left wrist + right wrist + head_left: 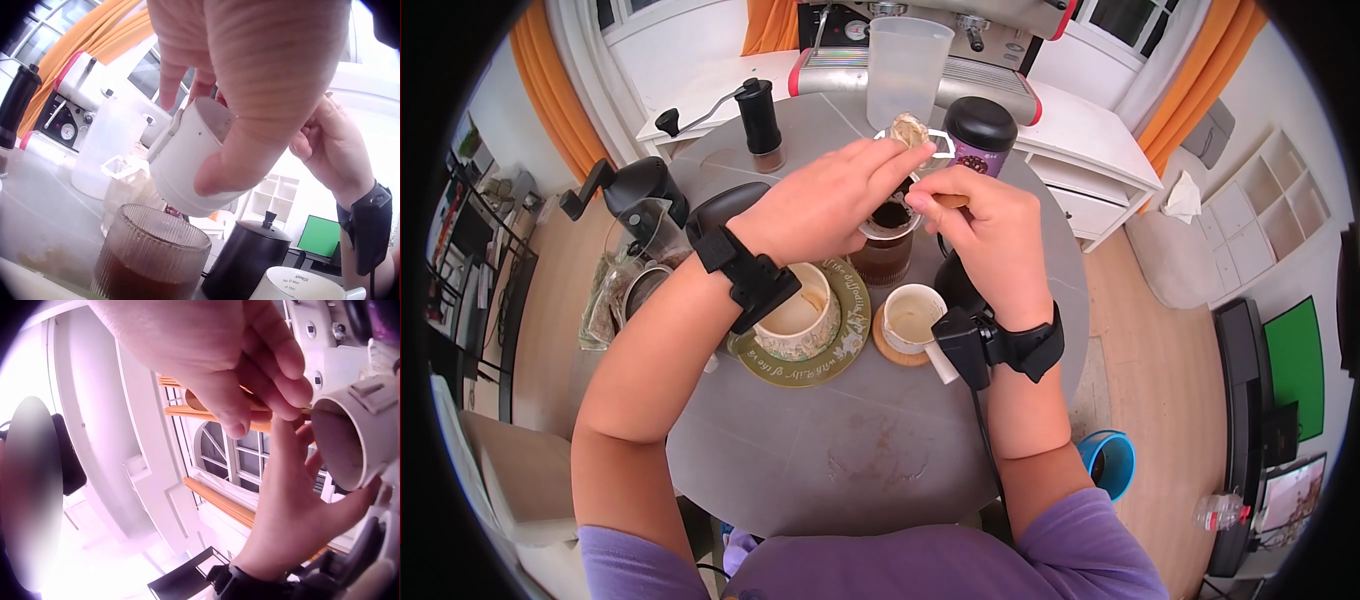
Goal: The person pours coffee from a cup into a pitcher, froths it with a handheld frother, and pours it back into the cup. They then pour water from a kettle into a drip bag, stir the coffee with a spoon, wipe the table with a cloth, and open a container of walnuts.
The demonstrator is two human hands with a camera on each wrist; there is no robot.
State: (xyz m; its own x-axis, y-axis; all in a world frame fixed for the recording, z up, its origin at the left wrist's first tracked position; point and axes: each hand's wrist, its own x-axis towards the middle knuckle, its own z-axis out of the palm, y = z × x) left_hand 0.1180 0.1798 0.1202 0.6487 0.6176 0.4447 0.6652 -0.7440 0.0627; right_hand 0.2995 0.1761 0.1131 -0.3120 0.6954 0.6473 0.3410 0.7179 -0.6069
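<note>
My left hand grips a white container, fingers and thumb round its wall. It is tilted above a ribbed glass holding brown liquid; the head view shows the same glass below the hands. Dark matter lies inside the container, whose mouth faces the right wrist view. At the right, my right hand pinches a wooden handle close to the container's mouth. The handle's round end shows behind the fingers; its other end reaches toward the container and is partly hidden.
A patterned bowl sits on a green plate, left of a small white cup on a wooden coaster. Behind stand a clear pitcher, a black-lidded jar and a grinder. A black kettle stands near the glass.
</note>
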